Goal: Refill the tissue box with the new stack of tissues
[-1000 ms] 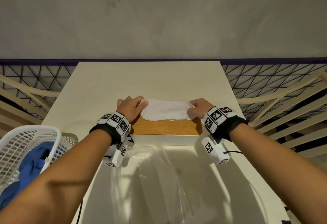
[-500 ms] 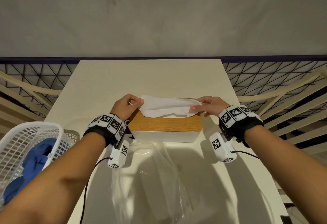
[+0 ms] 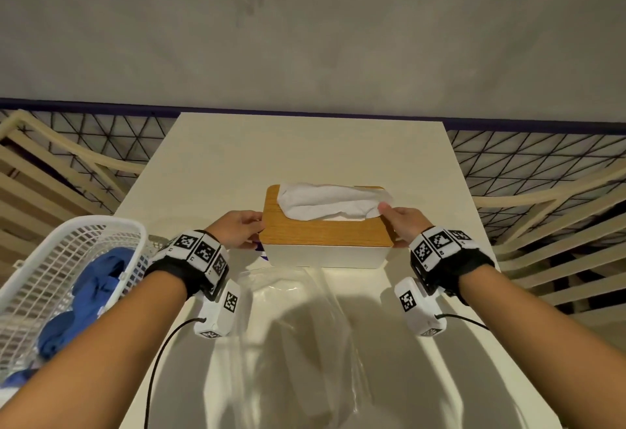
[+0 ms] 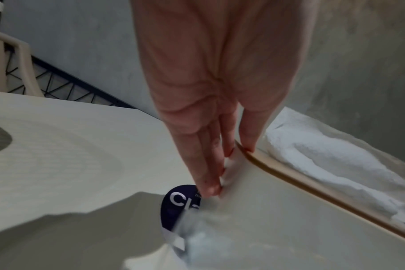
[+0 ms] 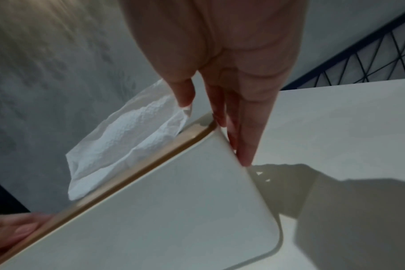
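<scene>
A white tissue box (image 3: 325,257) with a wooden lid (image 3: 325,233) stands on the cream table (image 3: 305,150). A white tissue (image 3: 328,201) sticks up out of the lid's slot. My left hand (image 3: 240,230) is at the box's left end, its straight fingers (image 4: 204,164) flat against the end wall and the thumb on the lid's edge. At the right end is my right hand (image 3: 403,223), with straight fingers (image 5: 240,137) against that wall and the thumb by the tissue (image 5: 127,142). The stack inside is hidden.
An empty clear plastic wrapper (image 3: 294,327) with a dark purple label (image 4: 178,204) lies on the table just in front of the box. A white mesh basket (image 3: 84,225) holding blue cloth (image 3: 95,279) stands at the left. Slatted frames flank the table; a grey wall stands behind.
Both hands have let go of the tissue's ends and dropped to the two ends of the box. The tissue now stands loosely out of the lid.
</scene>
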A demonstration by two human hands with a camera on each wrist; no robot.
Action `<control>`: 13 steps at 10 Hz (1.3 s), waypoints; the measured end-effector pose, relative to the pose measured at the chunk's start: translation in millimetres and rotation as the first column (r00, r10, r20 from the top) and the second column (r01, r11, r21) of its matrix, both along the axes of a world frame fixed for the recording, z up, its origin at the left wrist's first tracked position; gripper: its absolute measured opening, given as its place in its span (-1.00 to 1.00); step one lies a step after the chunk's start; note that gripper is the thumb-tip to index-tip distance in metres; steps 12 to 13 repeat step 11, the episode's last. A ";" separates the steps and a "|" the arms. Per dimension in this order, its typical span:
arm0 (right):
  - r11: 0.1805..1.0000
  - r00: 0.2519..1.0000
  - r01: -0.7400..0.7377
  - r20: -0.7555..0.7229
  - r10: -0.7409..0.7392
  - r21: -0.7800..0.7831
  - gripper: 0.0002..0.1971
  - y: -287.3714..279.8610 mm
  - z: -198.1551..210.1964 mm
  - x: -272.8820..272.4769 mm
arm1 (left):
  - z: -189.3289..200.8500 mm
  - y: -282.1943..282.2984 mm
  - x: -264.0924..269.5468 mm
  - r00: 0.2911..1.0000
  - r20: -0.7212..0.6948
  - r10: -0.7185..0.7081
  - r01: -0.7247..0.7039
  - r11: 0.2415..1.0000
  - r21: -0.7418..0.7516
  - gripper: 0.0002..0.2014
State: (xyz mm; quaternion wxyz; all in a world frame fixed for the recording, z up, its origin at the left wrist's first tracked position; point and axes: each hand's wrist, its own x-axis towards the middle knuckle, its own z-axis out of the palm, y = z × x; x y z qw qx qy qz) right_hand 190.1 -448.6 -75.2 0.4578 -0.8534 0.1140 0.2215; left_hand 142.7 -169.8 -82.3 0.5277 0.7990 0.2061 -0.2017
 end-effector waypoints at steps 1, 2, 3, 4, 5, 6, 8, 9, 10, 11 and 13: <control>0.998 0.998 -0.062 0.007 0.062 0.023 -0.43 13.7 -1.4 2.6 | -2.8 9.5 0.3 0.996 0.042 0.076 -0.076 0.997 -0.008 -0.66; 0.996 0.996 -0.084 0.005 0.084 0.042 -0.30 27.9 -7.2 7.3 | -5.5 22.5 1.7 0.982 0.088 0.168 -0.166 0.986 -0.025 -0.66; 0.996 0.997 -0.080 0.009 0.080 0.043 -0.27 44.7 -12.9 14.0 | -7.3 36.7 5.1 0.971 0.114 0.211 -0.212 0.977 -0.001 -0.65; 0.997 0.997 -0.075 0.019 0.074 0.032 -0.26 63.0 -15.1 19.7 | -9.8 49.9 10.8 0.954 0.158 0.254 -0.259 0.966 0.010 -0.65; 0.997 0.997 -0.076 0.024 0.075 0.022 -0.28 78.5 -15.0 22.6 | -12.4 61.5 15.0 0.932 0.193 0.306 -0.316 0.949 0.020 -0.67; 0.997 0.997 -0.071 0.033 0.071 0.016 -0.31 84.8 -18.3 25.5 | -13.9 67.3 17.2 0.925 0.200 0.323 -0.333 0.943 0.018 -0.68; 1.000 0.999 -0.016 0.043 0.015 0.024 -0.35 85.2 -24.1 22.3 | -15.2 67.1 16.9 0.927 0.221 0.303 -0.313 0.950 0.009 -0.68; 0.999 0.999 0.014 0.031 -0.015 0.033 -0.42 85.3 -19.6 17.4 | -9.7 66.7 11.7 0.944 0.193 0.268 -0.273 0.962 -0.002 -0.65; 0.997 0.998 0.040 0.044 -0.043 0.064 -0.37 80.1 -14.9 14.4 | -7.7 66.4 5.7 0.948 0.182 0.260 -0.264 0.965 -0.004 -0.57; 0.999 0.993 0.021 0.113 -0.026 0.039 -0.39 70.7 -4.1 2.4 | -7.8 65.7 -2.3 0.944 0.233 0.232 -0.260 0.961 0.099 -0.55; 0.999 0.993 0.021 0.113 -0.026 0.039 -0.39 70.7 -4.1 2.4 | -7.8 65.7 -2.3 0.944 0.233 0.232 -0.260 0.961 0.099 -0.55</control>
